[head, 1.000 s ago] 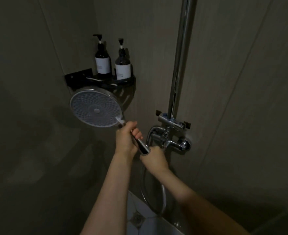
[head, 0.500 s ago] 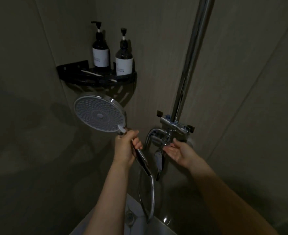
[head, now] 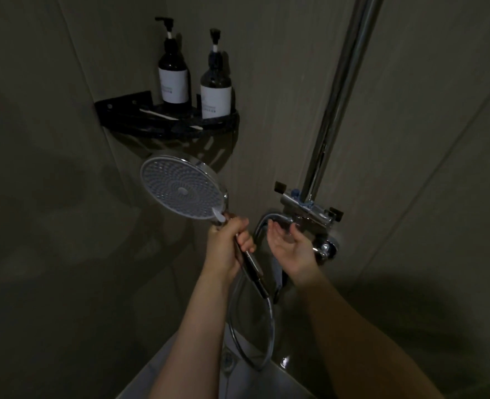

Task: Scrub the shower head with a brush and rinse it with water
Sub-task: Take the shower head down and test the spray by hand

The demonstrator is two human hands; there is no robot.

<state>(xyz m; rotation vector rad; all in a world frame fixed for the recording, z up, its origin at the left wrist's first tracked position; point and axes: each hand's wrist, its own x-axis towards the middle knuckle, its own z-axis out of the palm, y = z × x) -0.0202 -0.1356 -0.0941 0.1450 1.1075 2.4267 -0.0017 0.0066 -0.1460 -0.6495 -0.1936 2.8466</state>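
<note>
The round shower head (head: 181,191) faces me, its grey nozzle plate tilted up to the left. My left hand (head: 228,243) is shut around its chrome handle just below the disc. A chrome hose (head: 252,335) loops down from the handle and back up to the mixer. My right hand (head: 291,249) is open, palm up, fingers spread, just under the chrome mixer valve (head: 310,210) and touching nothing that I can tell. No brush is in either hand. A thin white stick (head: 158,114), maybe a brush, lies on the corner shelf.
A black corner shelf (head: 128,110) above the shower head carries two dark pump bottles (head: 174,73) (head: 215,87) with white labels. A chrome riser pipe (head: 341,82) runs up from the mixer. A white tub rim (head: 163,367) shows at the bottom. The room is dim.
My right hand let go of the handle's lower end and moved right, opening under the mixer valve. My left hand kept hold of the shower head, now turned slightly.
</note>
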